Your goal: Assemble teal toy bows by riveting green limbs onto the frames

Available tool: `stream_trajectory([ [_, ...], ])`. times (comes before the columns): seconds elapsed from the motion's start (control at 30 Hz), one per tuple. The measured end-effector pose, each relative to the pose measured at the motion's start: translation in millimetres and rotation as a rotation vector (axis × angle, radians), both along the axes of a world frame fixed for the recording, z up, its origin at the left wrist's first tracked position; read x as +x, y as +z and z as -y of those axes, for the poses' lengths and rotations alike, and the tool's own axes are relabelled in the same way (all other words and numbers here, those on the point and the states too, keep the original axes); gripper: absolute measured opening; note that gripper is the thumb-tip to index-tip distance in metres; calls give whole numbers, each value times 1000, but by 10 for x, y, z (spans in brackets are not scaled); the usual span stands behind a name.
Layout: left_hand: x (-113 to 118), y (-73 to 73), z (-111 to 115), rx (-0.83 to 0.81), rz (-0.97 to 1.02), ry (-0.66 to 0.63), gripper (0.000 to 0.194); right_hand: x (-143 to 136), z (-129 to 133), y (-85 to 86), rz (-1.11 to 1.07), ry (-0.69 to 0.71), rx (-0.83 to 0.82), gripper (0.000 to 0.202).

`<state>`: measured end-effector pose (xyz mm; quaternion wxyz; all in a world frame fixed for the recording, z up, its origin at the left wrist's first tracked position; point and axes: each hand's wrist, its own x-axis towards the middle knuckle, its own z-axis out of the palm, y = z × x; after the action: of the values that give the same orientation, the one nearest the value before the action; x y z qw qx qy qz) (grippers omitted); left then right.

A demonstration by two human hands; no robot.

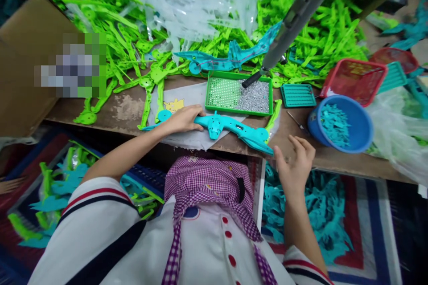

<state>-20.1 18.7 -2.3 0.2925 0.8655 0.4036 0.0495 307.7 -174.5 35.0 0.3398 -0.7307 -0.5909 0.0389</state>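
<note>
A long teal plastic piece [230, 125] lies along the front edge of the brown table, over a grey cloth with a yellow cartoon figure. My left hand [187, 118] is wrapped round its left half, fingers over the top. Off the piece's right tip, my right hand [294, 162] is raised with fingers apart and nothing in it. Just behind the piece, a green perforated tray [222, 93] holds a heap of small silvery screws at its right. The dark tip of a hanging grey tool [252, 80] is over the tray.
Bright green parts [113, 22] and clear plastic bags [197, 0] are piled at the back. A cardboard box [26, 53] stands left. At right are a small teal tray [298, 95], a blue bucket [363, 127] of teal bits and a red basket [379, 82].
</note>
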Motion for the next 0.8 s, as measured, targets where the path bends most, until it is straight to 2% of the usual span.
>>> stream_trajectory([
  [0.03, 20, 7, 15, 7, -2, 0, 41, -169, -47, 65, -21, 27, 26, 41],
  [0.1, 58, 28, 51, 16, 7, -4, 38, -574, -242, 122, -104, 219, -16, 35],
  [0.2, 92, 50, 87, 33, 43, -8, 33, -1137, -727, 63, -235, 478, -143, 33],
  [0.3, 90, 37, 55, 17, 66, -8, 36, -1387, -1211, 0, -247, 556, -269, 32],
  [0.37, 75, 19, 3, -28, 68, -8, 43, -1376, -1393, -6, -208, 566, -325, 29],
  [0.43, 60, 10, -45, -81, 84, -24, 46, -1298, -1410, -34, -182, 614, -339, 27],
  [0.53, 54, 29, -75, -105, 94, -45, 37, -1171, -1201, -199, -152, 695, -324, 29],
  [0.6, 67, 55, -74, -90, 59, -45, 33, -1093, -1044, -332, -130, 689, -303, 31],
  [0.67, 87, 81, -72, -79, 24, -52, 31, -1001, -1001, -356, -136, 724, -296, 32],
  [0.73, 103, 95, -72, -76, 14, -65, 30, -918, -1147, -183, -196, 735, -237, 33],
  [0.77, 107, 98, -71, -72, 16, -69, 30, -902, -1299, -21, -247, 711, -170, 36],
  [0.8, 108, 97, -68, -67, 18, -72, 30, -916, -1497, 176, -299, 627, -52, 41],
])
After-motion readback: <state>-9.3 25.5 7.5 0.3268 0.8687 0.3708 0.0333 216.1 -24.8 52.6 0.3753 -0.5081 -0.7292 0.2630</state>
